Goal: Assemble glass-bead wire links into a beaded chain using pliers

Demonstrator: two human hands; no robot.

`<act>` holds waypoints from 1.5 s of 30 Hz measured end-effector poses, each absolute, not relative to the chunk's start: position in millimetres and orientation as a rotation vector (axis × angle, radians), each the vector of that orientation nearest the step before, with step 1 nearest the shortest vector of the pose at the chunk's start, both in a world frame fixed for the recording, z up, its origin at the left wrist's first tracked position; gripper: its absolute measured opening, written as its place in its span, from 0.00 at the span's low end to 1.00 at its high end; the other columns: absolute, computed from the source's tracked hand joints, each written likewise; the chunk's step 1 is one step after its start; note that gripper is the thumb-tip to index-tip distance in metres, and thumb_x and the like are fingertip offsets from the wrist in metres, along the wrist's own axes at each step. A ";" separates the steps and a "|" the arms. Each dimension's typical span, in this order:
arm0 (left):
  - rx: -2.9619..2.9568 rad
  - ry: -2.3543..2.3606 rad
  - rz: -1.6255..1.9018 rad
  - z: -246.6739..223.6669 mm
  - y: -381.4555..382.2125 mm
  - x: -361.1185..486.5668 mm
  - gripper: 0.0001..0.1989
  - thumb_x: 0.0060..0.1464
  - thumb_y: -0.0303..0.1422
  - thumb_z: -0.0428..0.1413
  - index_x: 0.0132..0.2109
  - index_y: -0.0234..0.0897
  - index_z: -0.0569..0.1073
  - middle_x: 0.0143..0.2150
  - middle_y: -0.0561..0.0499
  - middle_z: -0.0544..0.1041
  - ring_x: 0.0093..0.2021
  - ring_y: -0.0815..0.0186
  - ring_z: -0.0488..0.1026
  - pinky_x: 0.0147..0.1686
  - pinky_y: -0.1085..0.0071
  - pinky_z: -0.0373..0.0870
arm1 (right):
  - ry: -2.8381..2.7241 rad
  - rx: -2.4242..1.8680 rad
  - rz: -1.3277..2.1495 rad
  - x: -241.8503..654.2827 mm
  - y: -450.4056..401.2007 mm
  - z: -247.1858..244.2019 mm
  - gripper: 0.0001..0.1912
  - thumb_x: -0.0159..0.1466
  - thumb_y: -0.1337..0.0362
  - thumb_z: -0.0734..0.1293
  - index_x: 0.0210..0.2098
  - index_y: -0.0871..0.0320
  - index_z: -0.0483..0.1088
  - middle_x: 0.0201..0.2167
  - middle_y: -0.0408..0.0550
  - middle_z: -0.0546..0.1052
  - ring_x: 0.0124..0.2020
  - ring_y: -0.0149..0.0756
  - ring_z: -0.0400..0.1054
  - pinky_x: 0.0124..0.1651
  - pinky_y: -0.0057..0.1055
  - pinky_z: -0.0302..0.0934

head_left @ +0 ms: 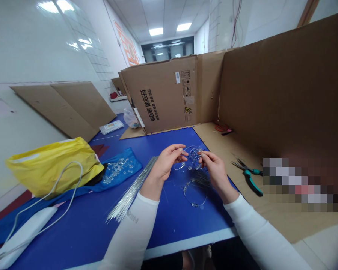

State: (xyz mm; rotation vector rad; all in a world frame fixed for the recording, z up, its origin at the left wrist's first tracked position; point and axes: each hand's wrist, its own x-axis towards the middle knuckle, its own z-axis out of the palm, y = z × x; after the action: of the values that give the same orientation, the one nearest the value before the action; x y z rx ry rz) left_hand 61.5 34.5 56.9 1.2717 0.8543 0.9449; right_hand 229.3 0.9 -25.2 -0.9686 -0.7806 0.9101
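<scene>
Both hands hold a tangle of thin wire strung with clear beads [195, 154] above the blue table. My left hand [169, 159] pinches the wire on its left side, with thumb and forefinger closed near a bead. On the other side my right hand [212, 167] grips the beaded cluster between thumb and fingertips. Below them a loop of beaded wire [195, 205] lies on the table. A bundle of straight silvery wires [132, 191] runs beside and under my left forearm. Loose clear beads [116, 170] are spread on a blue cloth [132, 155] further left.
A yellow bag [56, 165] and a white power strip with its cable [25, 232] are on the left. Pliers with teal handles [252, 182] lie on cardboard at right. Tall cardboard panels [169, 97] wall off the back and right. A white compartment box [112, 127] stands further back.
</scene>
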 end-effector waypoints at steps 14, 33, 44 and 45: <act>1.435 0.878 0.943 40.8 46.6 61.6 0.14 0.53 0.24 0.62 0.47 0.31 0.74 0.35 0.46 0.82 0.35 0.65 0.81 0.45 0.64 0.73 | -0.620 -0.938 1.058 246.5 4.6 -30.4 0.16 0.49 0.57 0.76 0.34 0.60 0.78 0.21 0.41 0.70 0.21 0.28 0.60 0.23 0.28 0.57; 1.558 1.003 0.908 33.0 51.3 65.3 0.09 0.57 0.35 0.60 0.33 0.34 0.78 0.28 0.48 0.80 0.25 0.70 0.73 0.30 0.73 0.68 | -0.688 -0.977 0.989 240.7 -1.0 -22.7 0.15 0.51 0.55 0.75 0.34 0.59 0.79 0.20 0.40 0.69 0.21 0.28 0.59 0.24 0.29 0.55; 1.426 0.933 0.864 32.0 53.1 63.7 0.08 0.58 0.34 0.60 0.36 0.32 0.79 0.32 0.45 0.82 0.29 0.69 0.75 0.35 0.71 0.69 | -0.748 -1.032 0.983 238.1 1.0 -25.3 0.15 0.51 0.56 0.74 0.33 0.59 0.81 0.18 0.40 0.70 0.20 0.28 0.58 0.23 0.28 0.52; 1.419 0.930 0.859 31.5 53.7 63.8 0.08 0.58 0.34 0.60 0.36 0.32 0.79 0.32 0.45 0.82 0.29 0.69 0.75 0.35 0.71 0.69 | -0.753 -1.038 0.989 238.2 1.1 -25.8 0.15 0.51 0.55 0.74 0.33 0.60 0.81 0.18 0.40 0.70 0.20 0.28 0.58 0.23 0.28 0.52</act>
State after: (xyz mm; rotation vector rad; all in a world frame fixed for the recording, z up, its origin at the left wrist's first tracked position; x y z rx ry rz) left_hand 63.8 53.7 31.5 1.4187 0.9297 0.8585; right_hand 238.2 1.1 -25.8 -1.0385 -0.7529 0.9892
